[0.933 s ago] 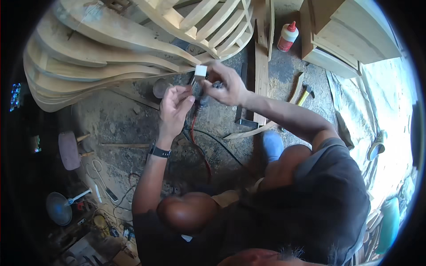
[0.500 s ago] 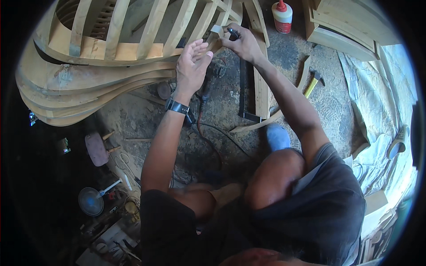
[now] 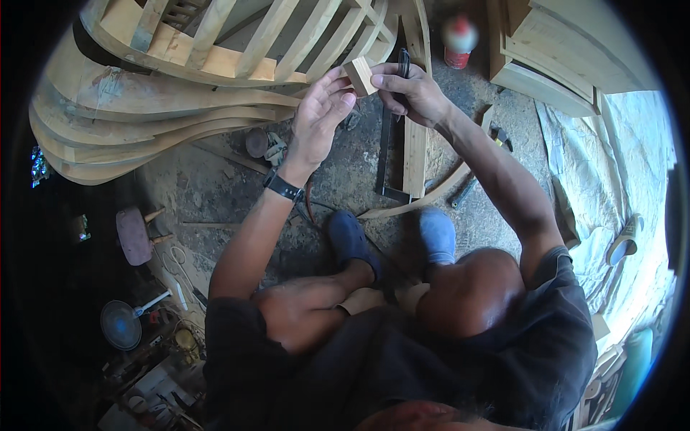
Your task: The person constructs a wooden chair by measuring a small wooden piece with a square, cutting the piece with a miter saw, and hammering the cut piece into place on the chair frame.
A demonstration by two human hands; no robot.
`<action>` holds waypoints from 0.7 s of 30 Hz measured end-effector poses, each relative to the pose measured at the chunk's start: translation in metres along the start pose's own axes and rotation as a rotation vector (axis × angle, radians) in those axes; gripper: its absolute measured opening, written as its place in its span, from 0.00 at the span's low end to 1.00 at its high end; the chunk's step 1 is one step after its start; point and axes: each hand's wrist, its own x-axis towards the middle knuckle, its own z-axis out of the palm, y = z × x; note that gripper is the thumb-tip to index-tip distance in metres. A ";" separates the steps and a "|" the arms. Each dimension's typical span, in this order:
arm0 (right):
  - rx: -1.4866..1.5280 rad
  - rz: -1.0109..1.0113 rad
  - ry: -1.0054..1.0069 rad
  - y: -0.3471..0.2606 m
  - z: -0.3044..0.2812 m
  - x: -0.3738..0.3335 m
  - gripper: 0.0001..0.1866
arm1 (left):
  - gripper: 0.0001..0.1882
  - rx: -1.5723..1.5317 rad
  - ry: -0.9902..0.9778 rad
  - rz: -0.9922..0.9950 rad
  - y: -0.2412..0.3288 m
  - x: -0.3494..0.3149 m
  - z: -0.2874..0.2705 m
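pale bare wood forms the long stack of curved slabs [image 3: 165, 118] at the far left, with a ribbed frame of light wooden slats [image 3: 267, 36] beside it. next comes the left hand [image 3: 316, 123], loosely spread, its thumb apart from the fingers; the fingertips reach the near side of the block, though whether they press on it i cannot tell. between the two hands is the small, squared, light-brown wooden block [image 3: 359, 76], held tilted in the air, grain lines showing on its face. it looks light and stiff, probably dry enough not to slip, and hardly fragile, though a sharp corner might chip. opposite flat sides would seem the best hold, with the fingers off the edges. the right hand [image 3: 418, 93] pinches its right side between thumb and forefinger, while a slim black pen-like tool [image 3: 404, 63] stands up among the fingers, likely light and rigid too. farther right, a white bottle with a red cap [image 3: 460, 43] stands blurred on the floor, well apart.
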 end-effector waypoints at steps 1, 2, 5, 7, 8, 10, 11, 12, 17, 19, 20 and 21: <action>-0.001 0.037 -0.011 -0.006 0.002 -0.005 0.16 | 0.29 -0.014 -0.037 0.012 -0.001 0.002 0.000; -0.003 0.073 -0.020 -0.014 0.005 -0.010 0.15 | 0.29 -0.028 -0.077 0.026 -0.002 0.005 -0.001; -0.062 0.145 -0.015 -0.040 0.014 -0.023 0.14 | 0.27 -0.085 -0.142 0.046 -0.006 0.013 0.000; -0.150 0.162 -0.018 -0.057 0.016 -0.030 0.12 | 0.26 -0.137 -0.163 0.061 -0.008 0.018 0.003; -0.185 0.187 -0.010 -0.061 0.013 -0.033 0.12 | 0.25 -0.167 -0.169 0.072 -0.009 0.020 0.007; -0.164 0.171 0.027 -0.065 0.013 -0.036 0.12 | 0.24 -0.213 -0.170 0.099 -0.011 0.026 0.012; -0.152 0.166 0.040 -0.065 0.014 -0.036 0.12 | 0.23 -0.229 -0.162 0.115 -0.014 0.030 0.014; -0.156 0.131 0.063 -0.062 0.016 -0.036 0.13 | 0.23 -0.244 -0.151 0.130 -0.016 0.033 0.014; -0.251 -0.010 0.175 -0.032 0.010 -0.021 0.15 | 0.24 -0.122 -0.079 0.130 -0.027 0.048 0.008; -0.569 -0.061 0.178 -0.024 -0.005 -0.012 0.20 | 0.24 0.022 -0.035 0.136 -0.036 0.051 0.001; -0.696 -0.152 0.179 -0.014 -0.014 -0.001 0.21 | 0.24 0.102 -0.016 0.138 -0.038 0.053 -0.001; -0.824 -0.244 0.181 -0.005 -0.022 0.005 0.22 | 0.24 0.182 0.001 0.141 -0.039 0.056 -0.003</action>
